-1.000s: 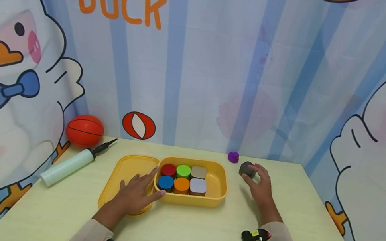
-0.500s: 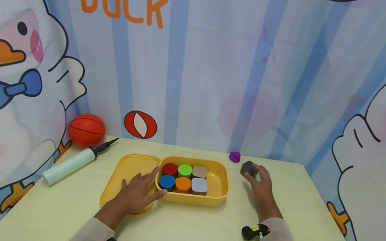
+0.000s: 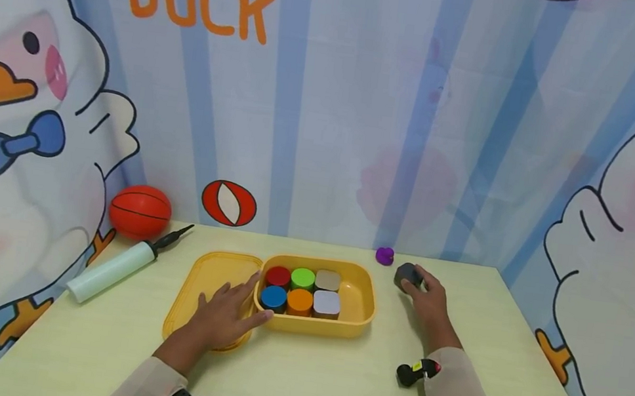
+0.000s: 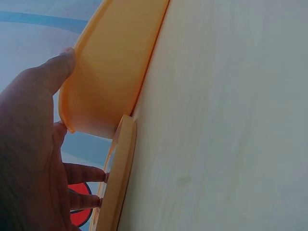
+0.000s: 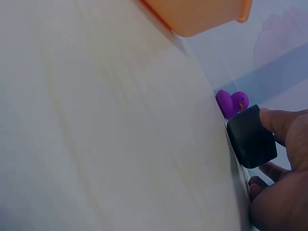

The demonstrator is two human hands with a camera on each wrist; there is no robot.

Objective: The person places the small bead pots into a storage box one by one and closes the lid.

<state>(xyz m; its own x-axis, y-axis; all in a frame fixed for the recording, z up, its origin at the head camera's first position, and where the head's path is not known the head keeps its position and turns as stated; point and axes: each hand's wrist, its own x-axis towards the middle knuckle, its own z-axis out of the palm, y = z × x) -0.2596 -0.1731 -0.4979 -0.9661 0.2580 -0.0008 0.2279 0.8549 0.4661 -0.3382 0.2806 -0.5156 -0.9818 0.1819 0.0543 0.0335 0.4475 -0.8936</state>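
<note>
My left hand spreads its fingers over the yellow lid. Its thumb and index finger touch the left rim of the yellow box; in the left wrist view, the thumb rests against the wall of the box. Six-sided on top, a dark grey block is pinched between the thumb and fingers of my right hand, right of the box. Up close in the right wrist view, the thumb presses one side of the dark block; part of the fingers is hidden behind it.
Several coloured blocks, among them an orange one, fill the box's left part. A small purple duck sits at the table's back edge. At the left stand a red ball and a pale green hand pump.
The right-hand fingers have shifted from over the block's top toward its right and far side, with the thumb still on it. The left hand has stayed in place.
</note>
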